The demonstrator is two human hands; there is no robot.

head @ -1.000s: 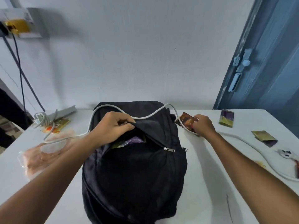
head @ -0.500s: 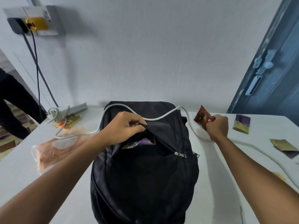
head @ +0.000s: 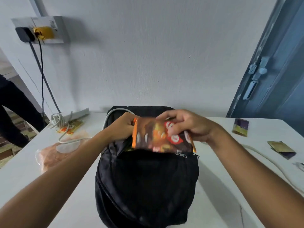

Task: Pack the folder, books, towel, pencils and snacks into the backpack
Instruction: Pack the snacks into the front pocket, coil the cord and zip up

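Two hands work at the backpack (head: 146,186): left hand (head: 122,127) holds its pocket open, right hand (head: 185,127) pinches a snack packet (head: 158,139) over it; light, crinkly, probably slippery, best gripped at its edge.

I can read no text here. The snack packet (head: 162,139) in my right hand (head: 189,127) carries white rounded marks on red patches, but motion blur smears them and I cannot make out a letter or a brand. The purple and gold packet (head: 240,127) and the gold packet (head: 281,148) on the table (head: 230,170) show print too small to tell, and so does the orange packet (head: 69,128) at the far left.
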